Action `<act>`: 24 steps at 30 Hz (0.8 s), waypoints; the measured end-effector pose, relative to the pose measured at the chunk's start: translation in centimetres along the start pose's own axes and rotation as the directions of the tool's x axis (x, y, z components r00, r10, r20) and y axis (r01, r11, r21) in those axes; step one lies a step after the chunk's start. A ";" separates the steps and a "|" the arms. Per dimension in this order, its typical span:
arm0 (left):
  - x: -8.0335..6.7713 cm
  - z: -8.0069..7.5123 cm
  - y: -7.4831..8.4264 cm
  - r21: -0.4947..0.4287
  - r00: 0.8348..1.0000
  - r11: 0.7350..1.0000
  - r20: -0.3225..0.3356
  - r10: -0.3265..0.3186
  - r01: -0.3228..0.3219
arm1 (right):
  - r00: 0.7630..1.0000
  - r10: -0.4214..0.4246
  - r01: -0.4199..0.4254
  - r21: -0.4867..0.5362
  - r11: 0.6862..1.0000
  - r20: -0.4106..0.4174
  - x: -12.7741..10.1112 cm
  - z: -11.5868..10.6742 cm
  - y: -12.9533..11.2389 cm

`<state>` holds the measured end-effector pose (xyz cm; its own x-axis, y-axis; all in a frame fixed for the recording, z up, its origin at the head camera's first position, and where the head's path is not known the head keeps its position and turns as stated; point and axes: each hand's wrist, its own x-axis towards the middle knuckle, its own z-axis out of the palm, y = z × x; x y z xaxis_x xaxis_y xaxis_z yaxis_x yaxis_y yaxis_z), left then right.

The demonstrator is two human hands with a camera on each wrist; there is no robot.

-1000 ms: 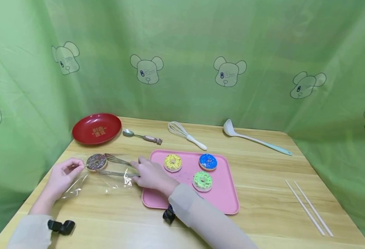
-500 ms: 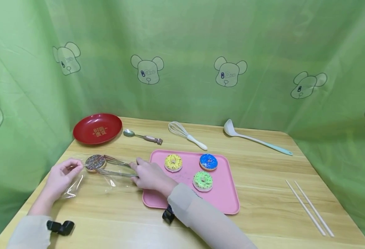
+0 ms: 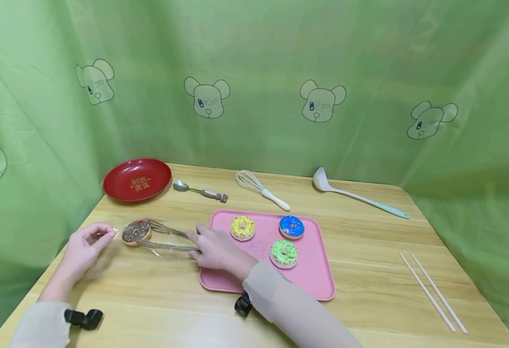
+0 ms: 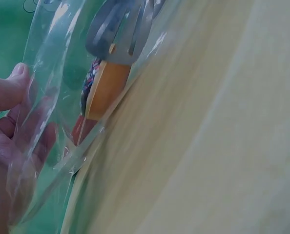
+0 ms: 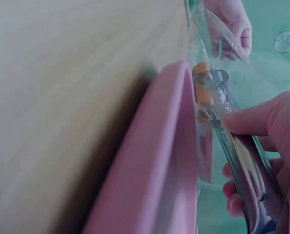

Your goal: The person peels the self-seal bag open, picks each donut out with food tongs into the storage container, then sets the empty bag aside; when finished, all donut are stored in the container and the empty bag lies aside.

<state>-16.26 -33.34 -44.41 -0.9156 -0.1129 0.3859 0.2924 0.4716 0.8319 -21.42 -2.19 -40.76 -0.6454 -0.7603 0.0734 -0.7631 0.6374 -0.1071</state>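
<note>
In the head view my left hand point(image 3: 85, 249) pinches the edge of a clear plastic bag point(image 3: 115, 251) at the table's left. A donut with dark icing and sprinkles point(image 3: 134, 232) is inside the bag, seen through the film. My right hand point(image 3: 219, 251) grips metal tongs point(image 3: 172, 247), which reach into the bag. Their slotted tips lie on either side of the donut. In the left wrist view a slotted tong end point(image 4: 120, 36) touches the donut's tan base point(image 4: 108, 87). The right wrist view shows thumb and fingers round the tongs point(image 5: 247, 165).
Under my right wrist lies a pink tray point(image 3: 311, 270) with a yellow donut point(image 3: 242, 228), a blue donut point(image 3: 291, 227) and a green donut point(image 3: 283, 254). Behind are a red plate point(image 3: 120, 181), a spoon point(image 3: 211, 194), a whisk point(image 3: 263, 191) and a ladle point(image 3: 321, 181). Chopsticks point(image 3: 437, 290) lie right.
My right hand, the tongs and the dark donut shifted slightly left, then back a little to the right. The left hand stays nearly in place with the bag.
</note>
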 end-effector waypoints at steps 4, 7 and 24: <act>0.0 -0.1 -0.2 -0.002 1.000 1.000 0.000 -0.009 0.009 | 1.000 -0.004 0.004 -0.002 1.000 -0.014 -1.1 -0.2 0.6; -0.1 -0.1 -0.5 -0.014 1.000 1.000 0.004 -0.015 0.015 | 0.999 -0.018 0.018 -0.007 1.000 -0.033 -1.9 -0.3 1.0; -0.2 0.0 -0.5 0.018 0.999 1.000 0.030 -0.016 0.016 | 1.000 0.014 -0.014 0.063 0.998 -0.005 -2.9 -0.8 0.8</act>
<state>-16.26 -33.58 -44.92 -0.9280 -0.0945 0.3604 0.2730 0.4858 0.8304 -20.16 0.63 -40.23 -0.6565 -0.7504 0.0770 -0.7502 0.6389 -0.1705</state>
